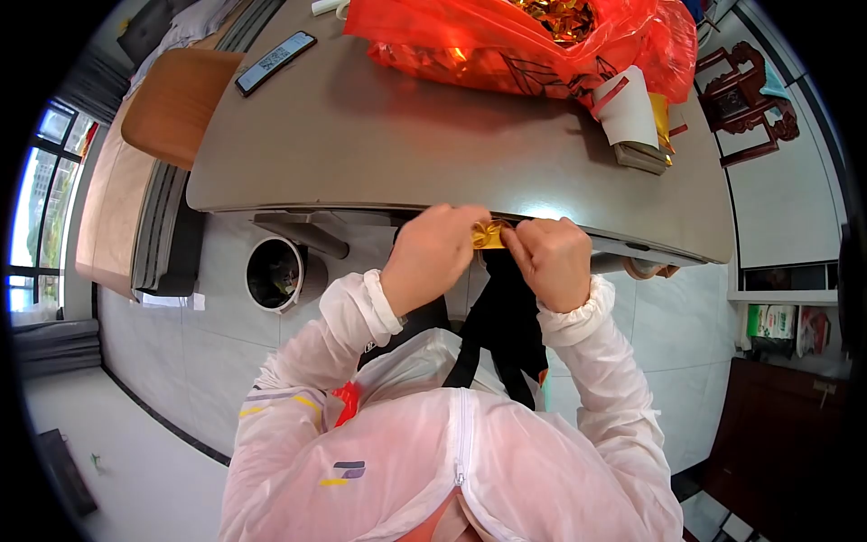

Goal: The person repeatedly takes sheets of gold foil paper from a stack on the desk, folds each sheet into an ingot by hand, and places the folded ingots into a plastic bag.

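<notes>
Close to the table's near edge, my left hand (435, 255) and my right hand (553, 262) pinch opposite ends of a small shiny gold foil piece (488, 237). The foil looks creased or folded. Its ends are hidden under my fingers. Both hands are closed, palms turned down. On the table beyond them lies a red plastic bag (470, 61), with a heap of gold foil pieces (562, 16) showing in its opening.
A phone (276, 63) lies at the table's left (298, 154). At its right, a curved white paper piece (625, 108) leans over a small stack (641, 157). A trash bin (275, 273) stands on the floor, near a brown chair (176, 104).
</notes>
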A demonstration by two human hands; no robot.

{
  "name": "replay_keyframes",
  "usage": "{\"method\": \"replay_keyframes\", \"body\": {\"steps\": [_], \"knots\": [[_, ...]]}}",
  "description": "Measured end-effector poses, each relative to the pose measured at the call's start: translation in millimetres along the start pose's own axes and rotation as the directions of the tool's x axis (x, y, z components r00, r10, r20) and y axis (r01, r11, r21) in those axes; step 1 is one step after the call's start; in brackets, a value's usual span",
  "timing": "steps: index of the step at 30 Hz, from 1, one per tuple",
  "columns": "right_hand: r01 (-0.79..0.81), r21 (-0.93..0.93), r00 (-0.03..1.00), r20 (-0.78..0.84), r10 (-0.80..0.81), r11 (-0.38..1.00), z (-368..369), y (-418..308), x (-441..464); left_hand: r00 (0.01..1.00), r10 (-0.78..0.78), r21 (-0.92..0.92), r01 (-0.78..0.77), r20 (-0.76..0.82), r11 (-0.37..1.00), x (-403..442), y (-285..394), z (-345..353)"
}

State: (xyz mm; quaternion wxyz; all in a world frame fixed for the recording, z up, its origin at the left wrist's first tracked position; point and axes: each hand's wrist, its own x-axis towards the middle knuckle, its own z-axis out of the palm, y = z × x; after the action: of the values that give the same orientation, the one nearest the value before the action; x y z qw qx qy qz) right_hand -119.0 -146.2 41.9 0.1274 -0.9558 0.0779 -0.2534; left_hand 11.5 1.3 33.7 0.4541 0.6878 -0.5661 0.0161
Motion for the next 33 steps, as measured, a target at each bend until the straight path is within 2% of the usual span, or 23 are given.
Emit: {"method": "replay_keyframes", "body": {"steps": [1,3,4,6,8,12,14,15,17,18,19,20,21,22,24,27,30,33], "knots": [[0.042,0.066,0.999,0.006,-0.043,0.997,-2.2,-1.4,1.4,0.994,-0.090,-0.058,0.087,-0.059,0.995,-1.7,-2.4,1.9],[0.124,0.196,0.992,0.010,-0.129,0.973,-4.4,-3.2,4.3,0.958,-0.285,-0.204,0.282,0.016,0.937,-4.8,-2.1,-2.3],[0.088,0.222,0.996,-0.022,-0.085,0.971,-3.9,-1.5,5.2,0.925,-0.375,-0.269,0.377,0.063,0.886,-4.7,0.3,-5.7],[0.025,0.279,0.996,-0.084,-0.001,0.960,-1.0,2.6,8.1,0.929,-0.363,-0.262,0.370,0.077,0.891,-3.3,5.1,-7.6],[-0.105,0.380,0.990,-0.049,0.134,0.919,0.1,1.9,9.2,0.948,-0.310,-0.255,0.319,0.075,0.913,-1.8,7.8,-6.3],[-0.311,0.617,0.938,0.077,0.337,0.723,-7.5,-1.9,13.6,0.897,-0.432,-0.420,0.429,0.095,0.799,3.0,4.8,-12.7],[-0.258,0.609,0.933,-0.046,0.358,0.750,-10.5,4.1,26.1,0.867,-0.490,-0.555,0.453,0.092,0.698,8.4,1.4,-19.1],[-0.229,0.601,0.924,-0.113,0.365,0.766,-13.6,8.8,33.8,0.899,-0.437,-0.571,0.373,0.027,0.732,6.5,-8.4,-19.7],[-0.175,0.534,0.885,-0.282,0.370,0.827,-29.6,23.6,67.1,0.903,-0.428,-0.527,0.350,-0.028,0.774,10.9,-16.8,-25.8],[-0.160,0.448,0.851,-0.388,0.352,0.880,-43.1,28.4,92.2,0.904,-0.427,-0.503,0.357,-0.028,0.787,12.8,-22.9,-28.8],[-0.117,0.257,0.811,-0.533,0.241,0.959,-55.2,40.1,119.6,0.903,-0.428,-0.491,0.357,-0.035,0.795,13.7,-31.2,-28.6],[-0.214,0.396,0.775,-0.488,0.402,0.893,-69.8,43.8,145.7,0.902,-0.429,-0.477,0.360,-0.040,0.802,13.2,-40.5,-26.7],[-0.201,0.338,0.767,-0.529,0.363,0.919,-77.9,66.7,172.9,0.901,-0.431,-0.462,0.364,-0.044,0.809,15.3,-47.2,-26.2],[-0.264,0.523,0.767,-0.396,0.505,0.810,-84.8,80.8,192.3,0.898,-0.439,-0.459,0.374,-0.040,0.806,16.4,-49.5,-27.3],[-0.266,0.806,0.798,-0.124,0.590,0.529,-94.6,79.1,202.1,0.886,-0.462,-0.459,0.395,-0.038,0.796,14.4,-51.1,-29.2],[-0.178,0.465,0.861,-0.353,0.366,0.867,-87.6,99.9,171.3,0.892,-0.451,-0.494,0.374,-0.042,0.785,9.0,-56.8,-26.6],[-0.161,0.055,0.983,-0.083,0.165,0.985,-101.5,118.6,121.8,0.899,-0.438,-0.478,0.381,-0.010,0.791,10.1,-55.5,-30.4],[-0.022,-0.204,0.996,0.078,0.039,0.979,-106.4,143.0,88.0,0.901,-0.433,-0.502,0.375,0.000,0.779,9.9,-58.9,-27.3]]}}
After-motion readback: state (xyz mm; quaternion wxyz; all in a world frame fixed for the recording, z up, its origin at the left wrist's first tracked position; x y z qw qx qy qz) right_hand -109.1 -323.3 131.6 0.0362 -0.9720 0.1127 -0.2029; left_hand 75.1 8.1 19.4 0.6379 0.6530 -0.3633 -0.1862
